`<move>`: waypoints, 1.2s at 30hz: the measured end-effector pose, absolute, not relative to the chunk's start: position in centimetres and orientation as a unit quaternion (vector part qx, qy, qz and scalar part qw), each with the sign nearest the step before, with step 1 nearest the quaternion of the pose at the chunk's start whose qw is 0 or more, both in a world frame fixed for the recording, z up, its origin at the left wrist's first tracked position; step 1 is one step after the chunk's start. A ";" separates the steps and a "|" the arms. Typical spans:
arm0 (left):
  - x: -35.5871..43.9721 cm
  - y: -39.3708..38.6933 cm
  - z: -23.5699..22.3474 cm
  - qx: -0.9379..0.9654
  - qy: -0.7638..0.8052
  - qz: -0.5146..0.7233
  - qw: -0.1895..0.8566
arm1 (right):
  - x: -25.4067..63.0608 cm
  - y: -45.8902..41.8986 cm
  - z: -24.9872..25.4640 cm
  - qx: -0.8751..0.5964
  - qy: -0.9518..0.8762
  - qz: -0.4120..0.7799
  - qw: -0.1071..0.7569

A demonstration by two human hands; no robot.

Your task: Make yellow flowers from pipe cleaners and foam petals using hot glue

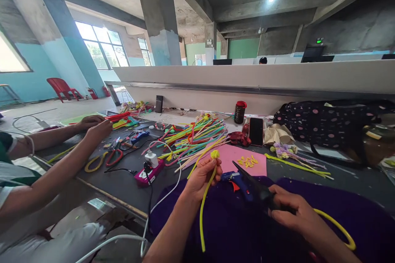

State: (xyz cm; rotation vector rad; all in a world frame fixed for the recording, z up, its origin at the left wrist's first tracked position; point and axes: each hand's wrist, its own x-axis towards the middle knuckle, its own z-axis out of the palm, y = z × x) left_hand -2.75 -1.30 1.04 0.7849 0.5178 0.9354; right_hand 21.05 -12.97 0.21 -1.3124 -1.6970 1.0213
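Yellow fuzzy stem (201, 220) is pinched in the left hand (202, 176) over purple cloth (228, 226); looks light and bendy, so probably best held under the curled head (215, 154). Right hand (291, 209) grips black scissors (261, 191).

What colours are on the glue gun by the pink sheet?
The glue gun is blue, its trigger orange-red; head view.
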 end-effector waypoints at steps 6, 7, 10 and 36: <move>-2.0 -0.9 -0.1 0.381 0.273 0.416 0.779 | 21.2 -12.9 0.1 -0.520 -0.670 0.373 0.377; -1.9 -0.9 -0.2 0.380 0.282 0.415 0.777 | 21.1 -12.9 0.1 -0.518 -0.674 0.366 0.379; -1.7 -0.8 -0.5 0.380 0.295 0.412 0.774 | 21.1 -12.8 0.1 -0.517 -0.683 0.344 0.384; -1.3 -0.3 -0.5 0.410 0.351 0.447 0.714 | 35.7 -10.5 -1.7 -0.673 -0.703 0.074 0.216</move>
